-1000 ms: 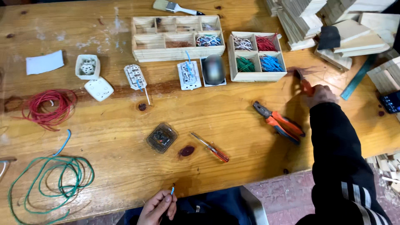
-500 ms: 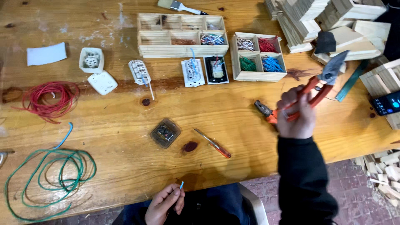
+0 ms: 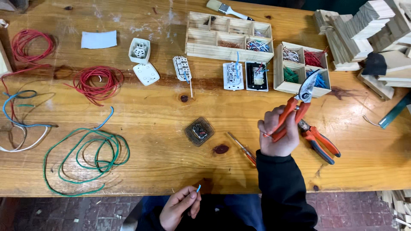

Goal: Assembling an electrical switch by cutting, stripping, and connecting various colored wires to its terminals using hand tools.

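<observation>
My right hand [image 3: 278, 134] is raised over the wooden workbench [image 3: 141, 145] and grips orange-handled cutters [image 3: 299, 102], jaws pointing up and right towards a small wooden box of coloured wire bits [image 3: 302, 68]. Below the table's front edge, my left hand [image 3: 180, 207] pinches a short blue wire piece [image 3: 198, 187] between thumb and fingers. A second pair of orange-handled pliers [image 3: 319, 141] lies just right of my right hand. An orange screwdriver [image 3: 243, 149] rests on the table to the hand's left.
Green wire coil [image 3: 85, 156], red wire coils [image 3: 96, 81], white socket parts [image 3: 143, 62], switch modules [image 3: 244, 76], a dark square module [image 3: 199, 131], a compartment tray [image 3: 229, 37], a brush [image 3: 224, 9] and stacked wood blocks [image 3: 368, 30] lie on the workbench.
My right hand picked the orange cutters up off the table and lifted them, then drew them left and nearer to me. The left hand stays low with the blue wire piece.
</observation>
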